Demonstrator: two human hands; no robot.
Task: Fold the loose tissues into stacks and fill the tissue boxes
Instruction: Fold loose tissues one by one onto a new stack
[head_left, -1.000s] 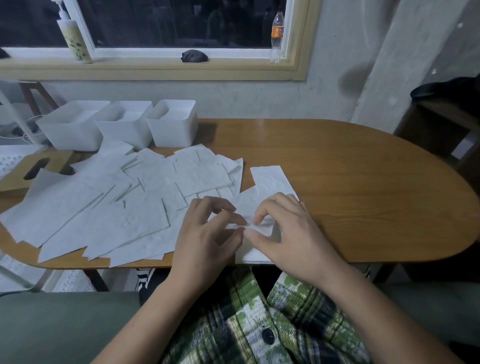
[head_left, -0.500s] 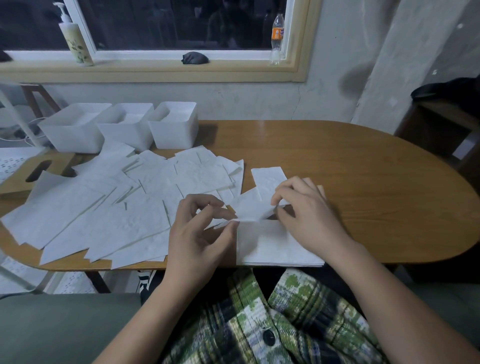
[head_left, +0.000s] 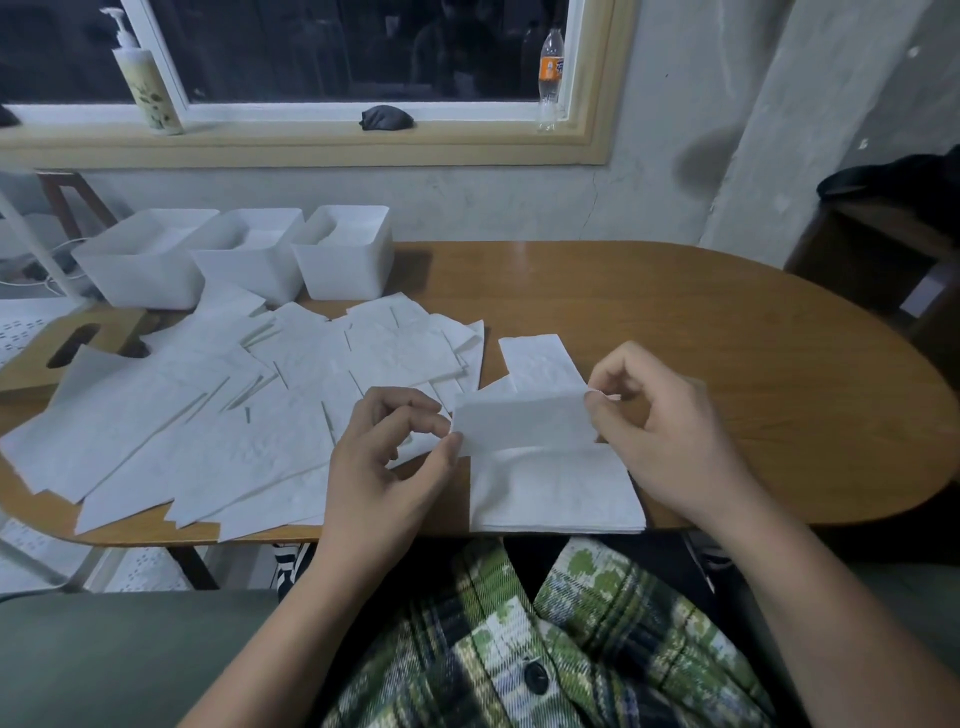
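Note:
A white tissue (head_left: 524, 423) is stretched between my hands just above the table. My left hand (head_left: 387, 467) pinches its left edge with thumb and forefinger, and my right hand (head_left: 660, 431) pinches its right edge. Under it, at the table's near edge, lies a stack of folded tissues (head_left: 556, 493). Several loose tissues (head_left: 208, 415) are spread over the left half of the wooden table (head_left: 727, 338). Three white tissue boxes (head_left: 244, 260) stand in a row at the back left, with white tissue visible inside.
A single tissue (head_left: 537, 358) lies just beyond the stack. A wooden lid with a slot (head_left: 67, 348) rests at the far left. On the windowsill stand a pump bottle (head_left: 145, 83) and a soda bottle (head_left: 550, 73). A dark side table (head_left: 883, 249) is at right.
My hands moved apart, drawing one tissue open and lifting it off the stack. The right hand travelled right and away from me; the stack underneath came into view.

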